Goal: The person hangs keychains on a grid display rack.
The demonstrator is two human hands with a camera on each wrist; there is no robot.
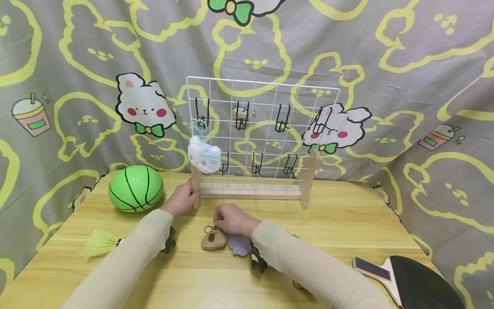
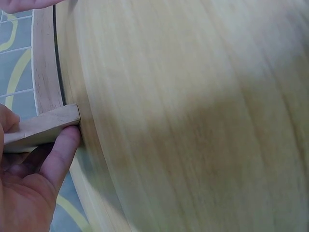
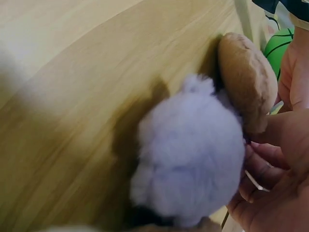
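A curtain [image 1: 254, 47] hangs as a backdrop behind the counter [image 1: 347, 227]. Toward the counter's far edge stands the rack [image 1: 250, 194], a wire grid upright between two wooden ends, probably set there so its face meets the person squarely. The paddle [image 1: 418, 283] lies flat at the near right, the ball [image 1: 136, 189] rests left of the rack, and the shuttlecock [image 1: 100, 244] lies beside the left sleeve [image 1: 131, 249]; all three seem kept to the sides, away from the work.

The left hand [image 1: 182, 198] has its grip clamped on the rack's left end [image 2: 43, 128], fingers on both faces of the wood, likely to steady so light a frame. The right hand [image 1: 236, 219] is low over the counter in front of the rack, its grip closed at the top of the purple toy [image 1: 239, 244], seemingly on its thin ring [image 3: 260, 187]; holding there would leave the soft body dangling freely. Whether that body bears on the counter, I cannot tell.

The white toy [image 1: 204, 156] hangs by a blue loop [image 1: 200, 125] from the upper left of the hooks [image 1: 283, 126]. The brown toy [image 1: 214, 240] lies just beside the purple one, its loop toward the rack.
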